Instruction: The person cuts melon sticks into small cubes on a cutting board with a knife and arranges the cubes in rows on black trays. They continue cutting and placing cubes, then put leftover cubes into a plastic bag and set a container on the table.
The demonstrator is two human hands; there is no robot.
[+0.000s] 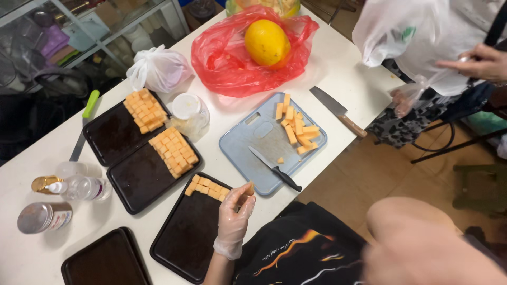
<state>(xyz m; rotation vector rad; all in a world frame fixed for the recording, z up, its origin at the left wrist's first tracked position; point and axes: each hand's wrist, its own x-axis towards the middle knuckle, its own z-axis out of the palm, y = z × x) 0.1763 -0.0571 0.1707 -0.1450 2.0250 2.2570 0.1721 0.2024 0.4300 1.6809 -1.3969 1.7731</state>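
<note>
Left hand (234,214) in a thin clear glove, fingertips pinched on an orange cube (248,186) just above the near black tray (182,240), beside its row of cubes (207,188). Right hand (422,253) blurred at lower right, grip impossible to tell. Small black knife (274,169) flat on the blue cutting board (248,150), apart from both.

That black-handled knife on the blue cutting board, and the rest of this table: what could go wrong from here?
The small knife lies with its handle reaching the blue cutting board edge near the table's edge, so a sleeve might knock it off. The larger knife also lies close to the edge beside a person standing there. The gloved left hand hovers over a black tray that seems to overhang the edge slightly; a bump could tip it.
</note>
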